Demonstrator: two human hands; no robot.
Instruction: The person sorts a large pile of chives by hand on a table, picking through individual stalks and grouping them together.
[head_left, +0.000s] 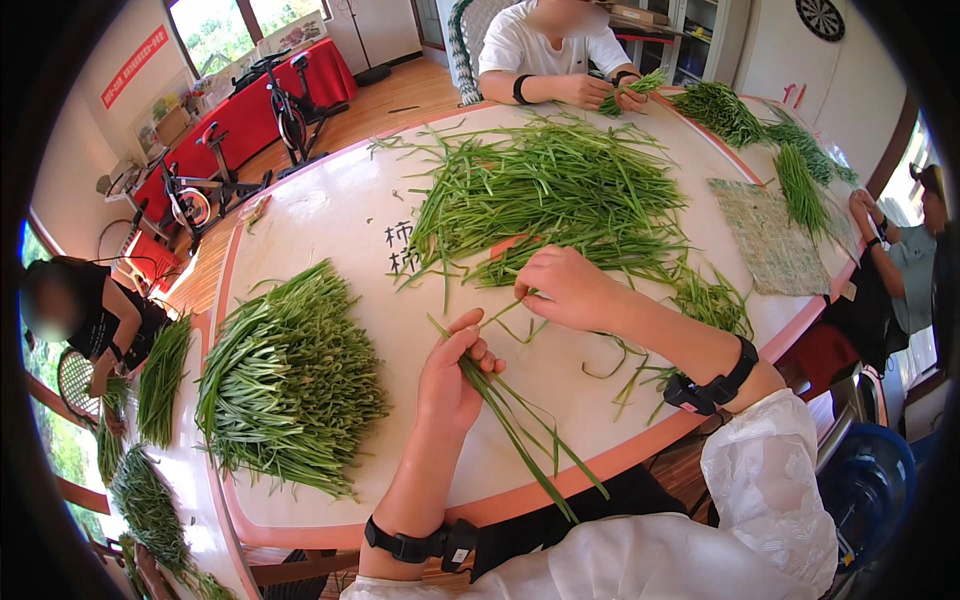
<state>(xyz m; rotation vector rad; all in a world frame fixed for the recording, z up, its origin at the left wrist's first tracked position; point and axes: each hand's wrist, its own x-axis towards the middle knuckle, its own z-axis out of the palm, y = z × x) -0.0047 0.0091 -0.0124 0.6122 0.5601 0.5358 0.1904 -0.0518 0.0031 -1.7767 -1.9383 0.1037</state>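
My left hand [452, 378] is closed around a few long garlic chives [512, 430], whose ends hang down toward the table's near edge. Thumb and fingers of my right hand [568, 288] pinch a thin strand just beyond the left hand, over the white table [420, 480]. Past my right hand spreads a big loose heap of garlic chives [550, 185]. A neatly stacked pile of them [295, 385] lies left of my left hand. Loose trimmings [710, 300] are scattered below and right of my right forearm.
Across the table a person in white [550, 60] handles a small bunch. More bunches [720, 112] and a woven mat [768, 235] lie at the right. Another person [900, 250] stands at far right, one [110, 310] at far left. A blue bin [870, 490] stands low right.
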